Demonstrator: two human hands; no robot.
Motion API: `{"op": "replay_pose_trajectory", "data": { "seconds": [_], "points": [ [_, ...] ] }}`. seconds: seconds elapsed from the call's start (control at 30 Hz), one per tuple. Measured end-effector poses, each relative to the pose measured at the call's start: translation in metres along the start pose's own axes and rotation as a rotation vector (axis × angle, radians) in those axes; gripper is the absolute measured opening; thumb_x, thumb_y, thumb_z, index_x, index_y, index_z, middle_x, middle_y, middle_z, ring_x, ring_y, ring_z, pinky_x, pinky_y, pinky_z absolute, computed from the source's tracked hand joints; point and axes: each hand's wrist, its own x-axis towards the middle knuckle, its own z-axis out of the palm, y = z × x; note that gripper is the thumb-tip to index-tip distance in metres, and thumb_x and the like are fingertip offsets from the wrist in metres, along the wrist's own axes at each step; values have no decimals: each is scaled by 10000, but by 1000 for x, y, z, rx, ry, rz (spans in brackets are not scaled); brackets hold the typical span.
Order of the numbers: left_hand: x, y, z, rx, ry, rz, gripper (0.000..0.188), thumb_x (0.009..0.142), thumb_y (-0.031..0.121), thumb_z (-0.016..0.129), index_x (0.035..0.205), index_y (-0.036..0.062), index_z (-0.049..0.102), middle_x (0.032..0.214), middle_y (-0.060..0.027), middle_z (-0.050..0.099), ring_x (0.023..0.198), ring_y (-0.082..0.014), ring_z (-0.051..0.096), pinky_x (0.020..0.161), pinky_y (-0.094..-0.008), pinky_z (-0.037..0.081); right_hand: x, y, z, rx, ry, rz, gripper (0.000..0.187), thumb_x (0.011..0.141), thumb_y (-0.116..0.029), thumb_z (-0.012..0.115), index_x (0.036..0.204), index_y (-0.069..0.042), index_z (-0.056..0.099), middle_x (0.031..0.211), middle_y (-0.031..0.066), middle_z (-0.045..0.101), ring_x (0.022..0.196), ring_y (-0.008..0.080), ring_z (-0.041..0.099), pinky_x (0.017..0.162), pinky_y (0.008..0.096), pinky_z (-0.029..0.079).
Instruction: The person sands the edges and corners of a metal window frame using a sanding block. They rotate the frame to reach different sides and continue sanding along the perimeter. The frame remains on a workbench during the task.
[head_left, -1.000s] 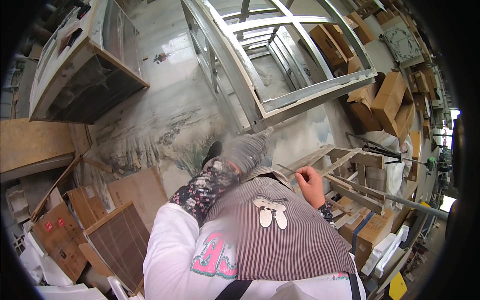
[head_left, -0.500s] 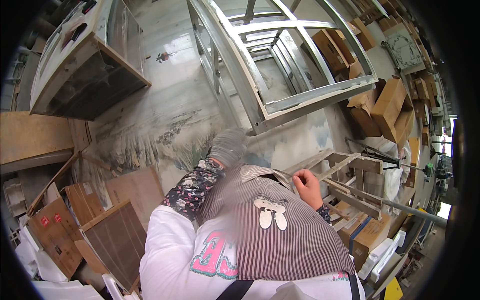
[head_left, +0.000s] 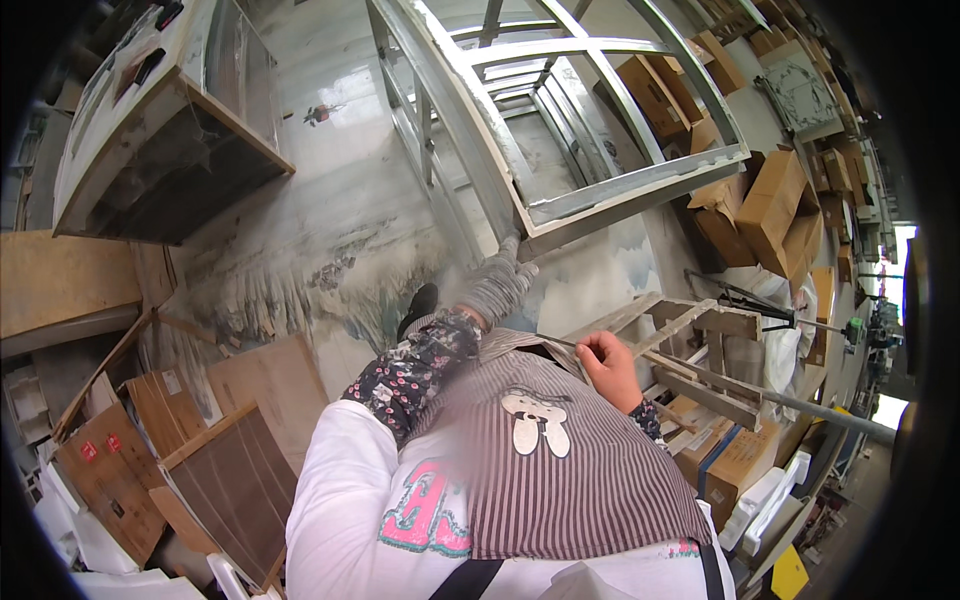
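My left hand (head_left: 497, 283), in a grey work glove, reaches forward with fingers stretched out. Its fingertips are at the near corner of a metal frame (head_left: 620, 190) made of welded square tubes, apparently touching it. Bare and curled, my right hand (head_left: 608, 362) is beside the top edge of my brown striped apron (head_left: 590, 450). Thumb and forefinger are pinched together there. A thin dark line runs from the apron's opening to these fingers, too small to name.
A wooden ladder-like stand (head_left: 700, 345) is close on my right, with a metal pole beside it. Cardboard boxes (head_left: 775, 210) lie beyond. At the far left stands a box-shaped cabinet (head_left: 170, 140); boards and cartons (head_left: 110, 470) lean nearer. Underfoot is a patterned floor (head_left: 290, 270).
My left hand has moved forward and right, up to the frame's corner, its fingers now extended. A dark shoe shows beside the left forearm. The right hand stays almost still.
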Motion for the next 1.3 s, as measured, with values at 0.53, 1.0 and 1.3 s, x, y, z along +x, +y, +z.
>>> {"op": "replay_pose_trajectory", "data": {
  "seconds": [0.53,1.0,1.3],
  "points": [
    [-45,-3,2,207,-436,31,366,1012,304,558,1214,26,685,1185,-197,709,1114,-335,672,977,-413,516,-13,45,0,157,133,-82,152,950,-138,684,1002,4,680,857,72,708,765,128,645,725,285,528],
    [-17,70,25,-205,-606,-295,267,1021,158,641,1223,-13,670,1002,-49,697,883,-119,638,798,-267,546,-26,95,3,666,383,-23,200,960,-187,686,1018,4,675,877,29,689,804,95,617,743,283,518],
    [64,106,90,-97,-807,-132,312,1025,165,648,1279,-16,654,1034,-30,696,868,-94,611,789,-257,534,-46,127,-21,873,628,80,166,985,-133,660,1049,20,647,917,42,705,862,100,654,777,269,536]
  ]
}}
